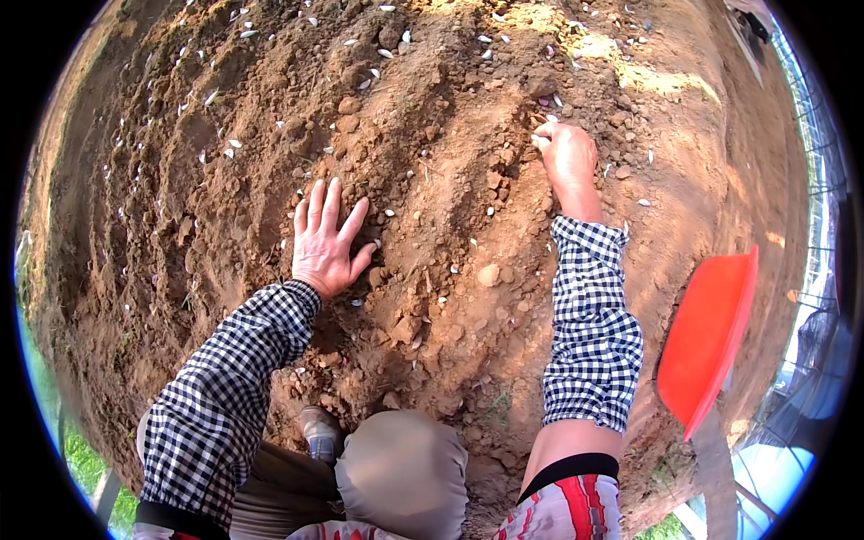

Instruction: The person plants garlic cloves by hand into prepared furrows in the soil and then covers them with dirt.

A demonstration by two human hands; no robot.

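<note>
My left hand [325, 246] rests palm down on the loose brown soil [466, 182], fingers spread, with nothing visible in its grip. Small white garlic cloves lie close by it, among them a clove [389, 212] to the right of its fingertips. Farther forward and to the right, my right hand [570, 158] pinches a pale garlic clove [538, 140] between thumb and fingers, right at the soil. Just beyond those fingers is another clove [552, 118]. Both forearms wear black-and-white checked sleeve covers.
A red plastic basin [705, 337] stands tilted in view at my right; its contents are hidden. Many cloves dot the ridged soil, such as a clove [229, 153] at the left. My knee [401, 472] and shoe [320, 432] are below. Netting [810, 351] borders the right side.
</note>
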